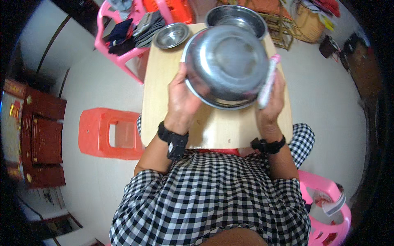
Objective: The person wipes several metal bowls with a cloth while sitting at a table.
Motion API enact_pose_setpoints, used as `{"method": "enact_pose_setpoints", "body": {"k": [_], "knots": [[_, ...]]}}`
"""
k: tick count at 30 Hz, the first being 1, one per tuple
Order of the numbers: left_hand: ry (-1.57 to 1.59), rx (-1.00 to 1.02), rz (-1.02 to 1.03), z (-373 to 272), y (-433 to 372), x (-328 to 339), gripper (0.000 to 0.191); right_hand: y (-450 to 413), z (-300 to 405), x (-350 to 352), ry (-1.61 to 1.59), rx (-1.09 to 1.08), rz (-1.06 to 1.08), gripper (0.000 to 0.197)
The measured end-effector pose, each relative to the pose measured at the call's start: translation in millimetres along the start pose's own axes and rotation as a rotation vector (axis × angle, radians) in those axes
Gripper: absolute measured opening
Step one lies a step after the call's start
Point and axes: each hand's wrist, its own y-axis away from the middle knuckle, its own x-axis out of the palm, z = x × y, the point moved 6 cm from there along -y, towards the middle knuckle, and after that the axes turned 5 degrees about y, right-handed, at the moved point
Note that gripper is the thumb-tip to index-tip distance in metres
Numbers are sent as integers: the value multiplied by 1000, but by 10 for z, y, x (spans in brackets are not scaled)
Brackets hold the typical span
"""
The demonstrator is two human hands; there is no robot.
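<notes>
A large stainless steel basin (227,61) is held up over the light wooden table (160,117), its underside facing me. My left hand (184,95) grips its lower left rim. On the basin's right side is my right hand (274,98), with a pink and white cloth or packet (267,84) between palm and basin; blur hides exactly what it is. Behind the held basin, a second steel basin (240,18) rests at the table's far edge, partly covered from view. A small steel bowl (172,36) sits at the far left corner.
A pink plastic chair (126,57) with folded clothes (147,29) stands beyond the table's left corner. An orange-red plastic stool (95,133) is to the left. Another pink chair (329,187) is at lower right. Bamboo furniture (280,30) stands beyond the table at right.
</notes>
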Motion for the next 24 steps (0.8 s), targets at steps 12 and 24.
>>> {"method": "enact_pose_setpoints", "body": {"k": [12,24], "knots": [[-893,284,-89,669,172,399,26,118,1006,149,528,-449,193,41],[-1243,108,110,867,240,268,33,-453,-380,-611,-199,408,-69,33]]}}
